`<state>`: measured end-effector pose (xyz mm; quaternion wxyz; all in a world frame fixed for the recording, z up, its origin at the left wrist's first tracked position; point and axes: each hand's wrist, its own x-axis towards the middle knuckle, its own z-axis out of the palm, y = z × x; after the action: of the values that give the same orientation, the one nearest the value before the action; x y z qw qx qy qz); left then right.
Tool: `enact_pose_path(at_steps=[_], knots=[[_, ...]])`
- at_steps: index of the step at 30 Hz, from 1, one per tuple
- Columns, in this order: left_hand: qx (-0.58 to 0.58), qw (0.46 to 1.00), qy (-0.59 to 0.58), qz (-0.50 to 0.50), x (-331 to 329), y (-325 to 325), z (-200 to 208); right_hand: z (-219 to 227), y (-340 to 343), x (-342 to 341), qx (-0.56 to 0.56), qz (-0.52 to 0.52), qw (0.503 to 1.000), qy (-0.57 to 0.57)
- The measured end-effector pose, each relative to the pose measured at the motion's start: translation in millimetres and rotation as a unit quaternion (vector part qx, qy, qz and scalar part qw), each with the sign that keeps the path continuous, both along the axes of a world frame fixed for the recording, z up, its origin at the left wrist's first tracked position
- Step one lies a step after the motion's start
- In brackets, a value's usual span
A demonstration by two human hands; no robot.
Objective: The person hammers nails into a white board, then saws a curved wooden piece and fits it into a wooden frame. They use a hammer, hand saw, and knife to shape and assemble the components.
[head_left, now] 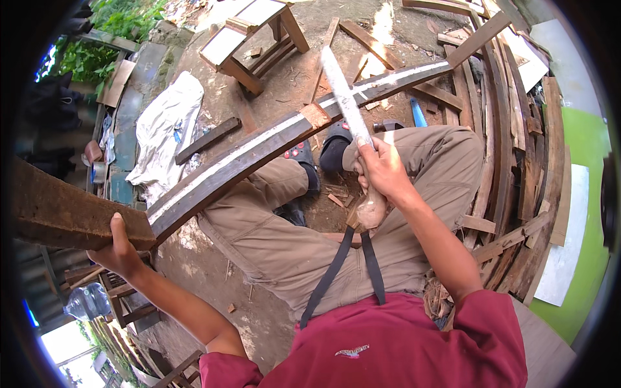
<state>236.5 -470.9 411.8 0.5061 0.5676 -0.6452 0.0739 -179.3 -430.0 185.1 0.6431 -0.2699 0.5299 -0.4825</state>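
Note:
My left hand (pixel 119 255) is closed round the lower edge of a thick brown wooden post (pixel 77 213), its thumb up against the side. That post meets the end of a long dark beam (pixel 233 161) with a white stripe along it. The beam slants up to the right above my legs and has a pale, freshly cut patch (pixel 315 115). My right hand (pixel 383 169) grips a machete (pixel 344 94) with a rounded wooden handle end (pixel 372 211). Its long whitish blade points away from me and crosses over the beam; whether they touch I cannot tell.
A small wooden stool (pixel 252 32) stands at the far side. Left of the beam lie a white cloth (pixel 169 123) and a loose dark stick (pixel 207 140). Stacked planks (pixel 504 142) line the right side, near a blue tool (pixel 418 113). Black straps (pixel 333 275) hang at my lap.

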Motion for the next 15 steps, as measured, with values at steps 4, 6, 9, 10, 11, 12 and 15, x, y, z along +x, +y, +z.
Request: enact_pose_path(at_steps=[4,6,9,10,11,12,15], knots=[[0.006,1.000,0.010,-0.001,8,0,-3,0,4,13,-0.056,0.115,0.990,0.065],[-0.001,1.000,-0.001,0.005,3,2,-4,3,-2,-6,-0.012,0.059,0.998,0.018],[0.009,1.000,-0.004,0.006,4,2,0,-1,5,9,-0.025,0.084,0.995,0.046],[0.015,1.000,-0.002,0.005,4,1,1,0,14,19,-0.037,0.106,0.993,0.043],[0.008,1.000,-0.002,0.002,3,2,0,-1,10,11,-0.030,0.090,0.995,0.036],[0.001,1.000,-0.001,0.000,0,4,-1,-4,3,-1,-0.023,0.076,0.996,0.029],[0.013,1.000,0.016,0.004,4,8,-3,-11,11,13,-0.009,0.003,1.000,0.003]])
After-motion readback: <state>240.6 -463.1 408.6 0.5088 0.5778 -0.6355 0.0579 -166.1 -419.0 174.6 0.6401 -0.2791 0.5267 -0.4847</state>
